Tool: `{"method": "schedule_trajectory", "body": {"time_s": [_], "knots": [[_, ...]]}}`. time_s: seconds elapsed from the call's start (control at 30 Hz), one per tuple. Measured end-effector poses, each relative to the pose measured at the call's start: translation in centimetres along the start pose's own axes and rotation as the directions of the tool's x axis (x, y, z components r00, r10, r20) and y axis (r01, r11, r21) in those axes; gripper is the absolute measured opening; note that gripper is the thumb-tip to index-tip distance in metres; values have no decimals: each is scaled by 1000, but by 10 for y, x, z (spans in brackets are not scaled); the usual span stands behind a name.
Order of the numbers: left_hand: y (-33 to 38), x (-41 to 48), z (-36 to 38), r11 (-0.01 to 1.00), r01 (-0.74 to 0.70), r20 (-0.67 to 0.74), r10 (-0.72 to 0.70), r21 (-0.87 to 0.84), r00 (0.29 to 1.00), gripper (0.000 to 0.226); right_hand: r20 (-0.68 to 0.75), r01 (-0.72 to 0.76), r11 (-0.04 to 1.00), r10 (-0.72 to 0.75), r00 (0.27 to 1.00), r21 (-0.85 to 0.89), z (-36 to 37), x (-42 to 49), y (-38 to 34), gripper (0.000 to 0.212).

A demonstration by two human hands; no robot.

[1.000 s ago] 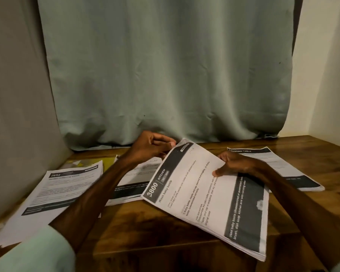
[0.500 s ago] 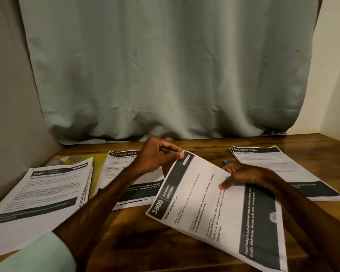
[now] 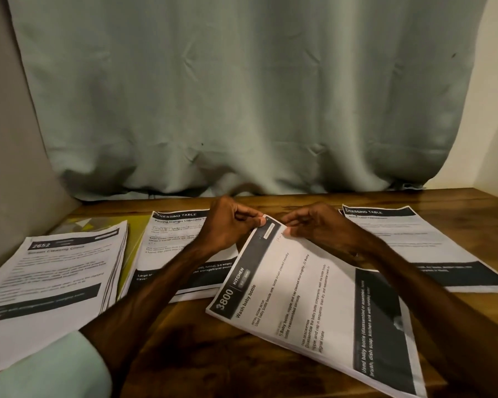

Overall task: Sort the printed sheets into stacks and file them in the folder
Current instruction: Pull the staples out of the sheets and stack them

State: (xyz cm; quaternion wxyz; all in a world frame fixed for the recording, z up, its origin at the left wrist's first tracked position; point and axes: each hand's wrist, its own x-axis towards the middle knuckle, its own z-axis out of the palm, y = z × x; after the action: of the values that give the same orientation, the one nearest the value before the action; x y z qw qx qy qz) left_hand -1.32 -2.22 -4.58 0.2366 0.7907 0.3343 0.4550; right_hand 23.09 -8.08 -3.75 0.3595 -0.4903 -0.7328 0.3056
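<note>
Converged on the far corner of the 3800 KITCHEN stack (image 3: 314, 297), which lies on the table (image 3: 199, 354): left hand (image 3: 227, 225) keeps its fingers pinched there, right hand (image 3: 316, 228) has come up off the page to pinch alongside, probably separating the top sheet.

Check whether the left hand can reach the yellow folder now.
Likely not yet: left hand pinches a corner of the 3800 sheet, and the 2652 stack covers most of the yellow folder.
</note>
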Motion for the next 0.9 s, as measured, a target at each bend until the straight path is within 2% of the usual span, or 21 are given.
{"method": "schedule_trajectory", "body": {"time_s": [0.13, 0.33, 0.67, 0.83, 0.9], "knots": [[-5, -3, 4, 1000, -16, -18, 16, 10, 1000, 15, -94, 110, 988, -121, 988, -112, 27, 30, 3, 12], [-26, -15, 4, 984, 152, 69, -147, -91, 987, 15, -203, 122, 988, -140, 969, -97, 37, 30, 23, 18], [-33, -13, 10, 989, 146, 90, -142, -34, 986, 16, -203, 135, 983, -157, 966, -122, 35, 32, 34, 12], [-36, -14, 13, 994, 104, 29, -104, 20, 994, 13, -158, 108, 989, -123, 980, -98, 36, 33, 29, 11], [-36, -16, 15, 993, 111, 13, -112, 28, 994, 12, -166, 64, 985, -91, 982, -161, 25, 28, 28, 17]]}}
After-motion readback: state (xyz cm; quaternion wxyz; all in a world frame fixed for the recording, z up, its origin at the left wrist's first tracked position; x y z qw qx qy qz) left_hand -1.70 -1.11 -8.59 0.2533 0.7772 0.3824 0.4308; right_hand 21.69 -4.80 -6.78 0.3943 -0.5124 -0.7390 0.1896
